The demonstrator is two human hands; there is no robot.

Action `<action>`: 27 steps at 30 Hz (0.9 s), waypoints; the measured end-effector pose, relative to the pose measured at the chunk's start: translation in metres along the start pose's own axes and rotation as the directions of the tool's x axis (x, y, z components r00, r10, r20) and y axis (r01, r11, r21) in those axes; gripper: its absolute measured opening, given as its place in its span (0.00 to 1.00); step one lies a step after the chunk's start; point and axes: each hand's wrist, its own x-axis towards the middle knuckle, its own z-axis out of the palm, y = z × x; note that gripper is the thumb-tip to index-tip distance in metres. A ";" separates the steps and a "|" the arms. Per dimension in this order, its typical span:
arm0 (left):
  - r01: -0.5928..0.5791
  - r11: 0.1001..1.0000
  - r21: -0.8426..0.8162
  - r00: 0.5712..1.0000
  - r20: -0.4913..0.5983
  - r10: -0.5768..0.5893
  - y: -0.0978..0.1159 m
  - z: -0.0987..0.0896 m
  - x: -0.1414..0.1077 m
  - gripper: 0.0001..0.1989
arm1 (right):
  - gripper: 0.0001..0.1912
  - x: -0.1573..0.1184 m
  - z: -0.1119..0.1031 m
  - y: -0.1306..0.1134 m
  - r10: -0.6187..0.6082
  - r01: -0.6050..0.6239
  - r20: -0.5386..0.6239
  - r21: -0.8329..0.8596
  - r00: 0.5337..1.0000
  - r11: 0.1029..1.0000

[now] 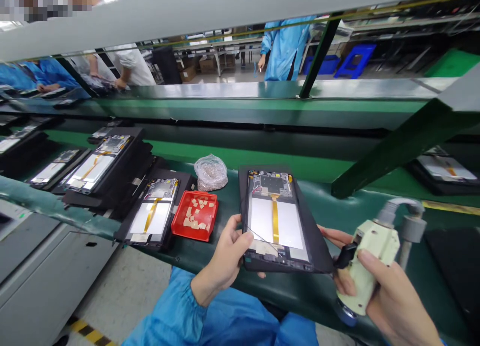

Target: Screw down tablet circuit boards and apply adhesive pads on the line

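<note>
My left hand (228, 253) grips the lower left edge of an opened tablet (276, 221) with a black foam sheet (313, 236) under it. The tablet shows a white battery, an orange ribbon cable and a circuit board. In my right hand (397, 296) is a pale green handheld tool (369, 266) with a grey hose at its top; one finger reaches toward the foam sheet. Left of the tablet, a red tray (215, 221) holds several small beige pieces. Behind the tray lies a clear plastic bag (211, 172) of tiny parts.
More opened tablets on black foam (153, 213) stand at the left, some stacked (99, 166). A green slanted post (393, 141) rises at the right. A black sheet (455, 271) lies at the far right. Across the line stands a person in blue (287, 48); others work at the upper left.
</note>
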 end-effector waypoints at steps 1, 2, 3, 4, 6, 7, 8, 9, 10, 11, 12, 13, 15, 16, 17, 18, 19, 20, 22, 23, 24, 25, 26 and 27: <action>-0.004 1.000 0.001 1.000 0.005 0.004 0.001 0.000 -0.001 0.33 | 0.33 -0.001 0.000 -0.001 0.001 -0.001 0.003 -0.005 1.000 1.000; -0.007 1.000 0.002 1.000 0.007 0.007 0.002 0.001 -0.002 0.33 | 0.34 -0.003 0.000 -0.001 0.003 -0.003 0.003 -0.011 1.000 1.000; -0.008 1.000 0.003 1.000 0.012 0.008 0.003 0.001 -0.003 0.33 | 0.34 -0.004 0.000 -0.002 0.002 -0.002 -0.001 -0.013 1.000 1.000; -0.010 1.000 0.003 1.000 0.016 0.010 0.004 0.002 -0.004 0.34 | 0.33 -0.005 0.000 -0.002 0.000 -0.001 -0.009 -0.012 1.000 1.000; -0.013 1.000 0.000 1.000 0.020 0.013 0.006 0.004 -0.005 0.34 | 0.33 -0.007 0.002 -0.004 -0.002 0.002 -0.021 0.004 1.000 1.000; -0.014 1.000 -0.003 1.000 0.020 0.014 0.007 0.005 -0.006 0.34 | 0.33 -0.008 0.003 -0.005 -0.004 0.004 -0.024 0.014 1.000 1.000; -0.014 1.000 -0.005 1.000 0.018 0.014 0.008 0.005 -0.006 0.35 | 0.33 -0.009 0.004 -0.005 -0.002 0.002 -0.024 0.020 1.000 1.000; -0.013 1.000 -0.007 1.000 0.015 0.013 0.008 0.006 -0.007 0.34 | 0.33 -0.009 0.006 -0.006 -0.001 0.001 -0.024 0.022 1.000 1.000; -0.010 1.000 -0.009 1.000 0.011 0.010 0.009 0.007 -0.007 0.34 | 0.32 -0.010 0.007 -0.008 0.001 -0.001 -0.023 0.020 1.000 1.000; -0.005 1.000 -0.010 1.000 0.006 0.005 0.010 0.007 -0.008 0.34 | 0.32 -0.011 0.008 -0.009 0.000 0.001 -0.024 0.017 1.000 1.000; 0.002 1.000 -0.012 1.000 -0.003 -0.002 0.011 0.008 -0.008 0.34 | 0.32 -0.011 0.009 -0.010 0.001 -0.001 -0.025 0.012 1.000 1.000; 0.011 1.000 -0.014 1.000 -0.014 -0.011 0.012 0.009 -0.009 0.34 | 0.32 -0.011 0.010 -0.012 0.003 -0.003 -0.025 0.008 1.000 1.000; 0.028 0.999 -0.021 0.999 -0.040 -0.029 0.014 0.010 -0.009 0.32 | 0.31 -0.012 0.011 -0.014 0.015 -0.015 -0.022 -0.001 1.000 1.000; 0.034 0.999 -0.026 0.998 -0.054 -0.035 0.015 0.011 -0.008 0.31 | 0.31 -0.011 0.011 -0.015 0.025 -0.025 -0.019 -0.009 1.000 1.000; 0.039 0.999 -0.036 0.997 -0.068 -0.041 0.016 0.011 -0.008 0.30 | 0.31 -0.011 0.011 -0.016 0.034 -0.035 -0.018 -0.015 0.999 0.999; 0.043 0.998 -0.050 0.995 -0.083 -0.047 0.017 0.012 -0.007 0.29 | 0.32 -0.011 0.011 -0.017 0.045 -0.045 -0.016 -0.022 0.999 0.999; 0.047 0.997 -0.068 0.994 -0.097 -0.053 0.018 0.013 -0.006 0.28 | 0.32 -0.010 0.011 -0.018 0.054 -0.054 -0.013 -0.028 0.998 0.998; 0.050 0.995 -0.085 0.992 -0.111 -0.059 0.019 0.013 -0.005 0.28 | 0.33 -0.009 0.011 -0.018 0.064 -0.064 -0.009 -0.032 0.998 0.997; 0.055 0.993 -0.107 0.989 -0.129 -0.069 0.022 0.015 -0.004 0.27 | 0.33 -0.008 0.012 -0.019 0.078 -0.078 -0.003 -0.032 0.997 0.996; 0.058 0.993 -0.107 0.988 -0.134 -0.072 0.023 0.016 -0.004 0.27 | 0.33 -0.008 0.013 -0.019 0.083 -0.083 -0.002 -0.027 0.997 0.996; 0.061 0.993 -0.103 0.988 -0.136 -0.075 0.024 0.016 -0.003 0.26 | 0.33 -0.008 0.014 -0.020 0.087 -0.087 0.000 -0.021 0.996 0.996; 0.067 0.993 -0.097 0.987 -0.139 -0.080 0.026 0.017 -0.004 0.26 | 0.33 -0.008 0.015 -0.020 0.089 -0.089 0.002 -0.012 0.996 0.996; 0.074 0.993 -0.092 0.986 -0.143 -0.087 0.027 0.018 -0.004 0.26 | 0.33 -0.008 0.016 -0.020 0.091 -0.091 0.004 -0.003 0.996 0.996; 0.080 0.993 -0.090 0.985 -0.147 -0.093 0.028 0.019 -0.004 0.25 | 0.33 -0.009 0.016 -0.021 0.090 -0.090 0.007 0.004 0.996 0.996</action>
